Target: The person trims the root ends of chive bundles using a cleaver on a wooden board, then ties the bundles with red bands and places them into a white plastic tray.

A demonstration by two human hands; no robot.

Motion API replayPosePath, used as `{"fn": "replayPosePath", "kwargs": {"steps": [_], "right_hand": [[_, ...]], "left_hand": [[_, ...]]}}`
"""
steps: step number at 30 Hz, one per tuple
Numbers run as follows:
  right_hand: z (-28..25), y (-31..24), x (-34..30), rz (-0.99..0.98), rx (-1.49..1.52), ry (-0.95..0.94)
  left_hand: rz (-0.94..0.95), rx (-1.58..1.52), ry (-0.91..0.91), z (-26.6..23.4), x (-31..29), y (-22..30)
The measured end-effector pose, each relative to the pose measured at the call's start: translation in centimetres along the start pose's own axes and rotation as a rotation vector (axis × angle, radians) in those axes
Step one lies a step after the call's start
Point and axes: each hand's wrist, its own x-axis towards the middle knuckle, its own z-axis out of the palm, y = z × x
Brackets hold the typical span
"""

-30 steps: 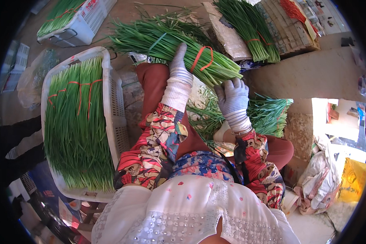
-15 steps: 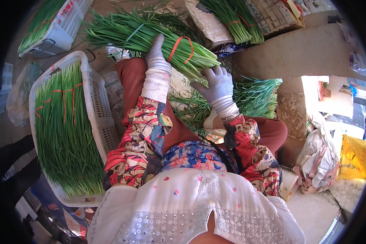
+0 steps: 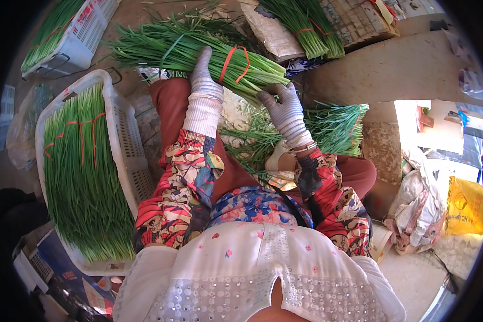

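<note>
A long bunch of green garlic chives [image 3: 172, 43] lies slantwise over my lap, its leafy tips to the far left and pale stem ends to the right. A red band [image 3: 225, 67] circles it near the stem end, and a bluish-green tie [image 3: 170, 53] is round the leaves. My gloved left hand [image 3: 204, 80] grips the bunch from the near side, thumb on top and the other fingers hidden beneath. At the stem ends, my gloved right hand [image 3: 284, 110] has its fingers bent against the stalks, closed on them.
On my left stands a white crate [image 3: 124, 142] full of banded chives, with another crate [image 3: 94, 37] beyond it. Loose chives [image 3: 333, 129] lie past my right hand. Tied bunches [image 3: 311, 40] rest at the far side beside a low wall [image 3: 370, 72]. Bags [image 3: 418, 209] sit at the right.
My right hand has moved up and left onto the stem ends, its spread fingers bending in. The bunch stays in my left hand, shifted slightly in view.
</note>
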Motion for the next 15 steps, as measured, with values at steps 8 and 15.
{"fn": "replayPosePath", "kwargs": {"steps": [8, 15], "right_hand": [[0.4, 2.8, 0.1, -0.107, 0.146, -0.064], [-5.7, 9.3, -1.3, 0.183, -0.302, -0.563]], "left_hand": [[0.079, -0.018, -0.078, -0.6, -0.3, 0.5], [0.213, 0.249, -0.2, -0.9, -0.4, -0.6]]}}
